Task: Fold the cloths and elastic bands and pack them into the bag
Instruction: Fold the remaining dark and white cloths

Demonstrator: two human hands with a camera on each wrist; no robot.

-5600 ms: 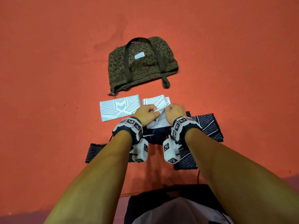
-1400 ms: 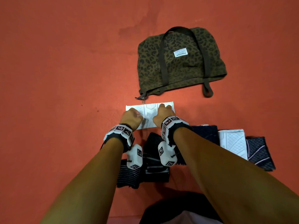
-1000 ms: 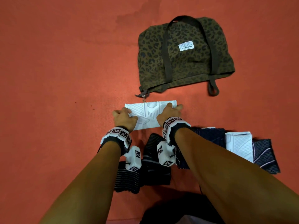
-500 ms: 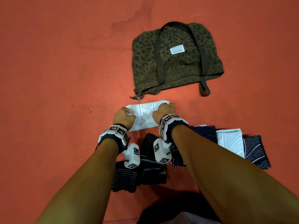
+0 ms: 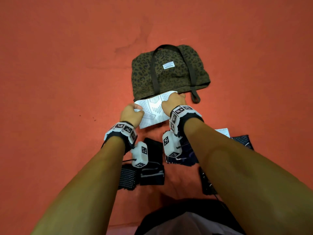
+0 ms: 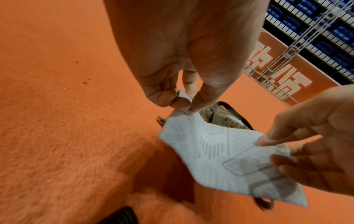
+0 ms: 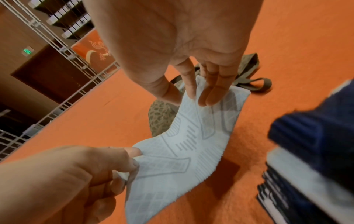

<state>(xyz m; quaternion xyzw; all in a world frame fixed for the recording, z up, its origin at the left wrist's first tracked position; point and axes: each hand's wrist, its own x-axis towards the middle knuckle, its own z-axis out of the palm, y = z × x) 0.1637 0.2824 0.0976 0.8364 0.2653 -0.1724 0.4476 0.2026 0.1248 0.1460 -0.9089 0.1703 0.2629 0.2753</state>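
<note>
Hands are sharing one white patterned band (image 5: 153,112), lifted clear of the orange floor (image 5: 59,99). The left hand (image 5: 131,114) is pinching the band's left corner between thumb and curled fingertips (image 6: 180,101), while the right hand (image 5: 172,103) is clamping the opposite end between its thumb and its straighter fingers (image 7: 212,91). The band is hanging slack between them, sagging in the middle. Just beyond both hands the leopard-print bag (image 5: 169,72) is lying flat on the floor, its dark straps across the top; whether its opening is unzipped cannot be told. Nearer the body than the left wrist, black elastic bands (image 5: 149,168) are lying side by side. Under and beside the right forearm, folded dark blue cloths (image 5: 242,139) and a white cloth (image 5: 224,132) are sitting.
</note>
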